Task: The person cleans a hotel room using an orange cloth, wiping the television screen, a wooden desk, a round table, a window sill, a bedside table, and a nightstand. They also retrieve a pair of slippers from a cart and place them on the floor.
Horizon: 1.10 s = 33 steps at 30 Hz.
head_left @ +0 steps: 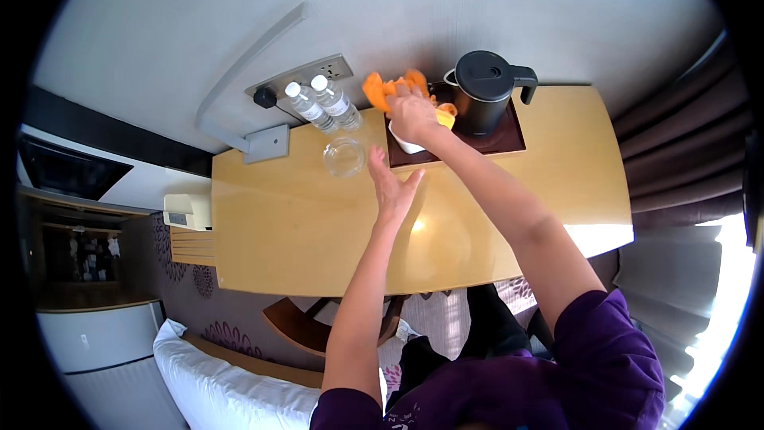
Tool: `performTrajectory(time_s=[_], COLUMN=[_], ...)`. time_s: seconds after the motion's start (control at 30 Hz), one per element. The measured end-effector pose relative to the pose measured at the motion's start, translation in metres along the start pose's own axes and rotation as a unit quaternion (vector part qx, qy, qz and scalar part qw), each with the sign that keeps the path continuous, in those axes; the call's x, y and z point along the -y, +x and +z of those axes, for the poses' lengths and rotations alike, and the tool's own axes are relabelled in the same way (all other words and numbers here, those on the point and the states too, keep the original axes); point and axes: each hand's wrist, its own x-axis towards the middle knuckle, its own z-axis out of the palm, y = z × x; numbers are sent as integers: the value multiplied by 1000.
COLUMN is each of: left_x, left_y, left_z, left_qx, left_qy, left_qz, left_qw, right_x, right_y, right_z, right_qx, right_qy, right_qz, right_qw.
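Note:
My right hand (414, 115) reaches far across the wooden desk (318, 223) and grips an orange cloth (380, 87) at the back edge, over a white cup (407, 146) on a dark brown tray (509, 139). A black kettle (485, 91) stands on that tray just to the right of the hand. My left hand (391, 187) hovers open above the desk, fingers spread, next to a clear glass ashtray (344, 157). Two water bottles (322, 105) stand behind the ashtray.
A socket plate (306, 76) sits on the wall behind the bottles. A beige telephone (189, 211) lies at the desk's left end. A chair (310, 326) is tucked below the desk, a white bed (231, 390) lies lower left, and dark curtains (684, 159) hang at right.

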Motion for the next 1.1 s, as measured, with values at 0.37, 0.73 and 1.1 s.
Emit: performTrajectory(time_s=[0.37,0.73,1.1], left_x=[-23,-33,-29], left_y=[54,96,150], left_z=[30,-11,26], left_qx=[-6,15,112], left_qy=[-92,-54,106], left_qz=[23,52,117], left_qw=[995,997,981], right_x=[-46,-69,-131], right_y=[-74,-250,-263], right_z=[-111,-71,-33], right_qx=[-61,112,100], right_qy=[429,279,-50], right_qz=[-71,14,-55], right_qw=[898,954,992])
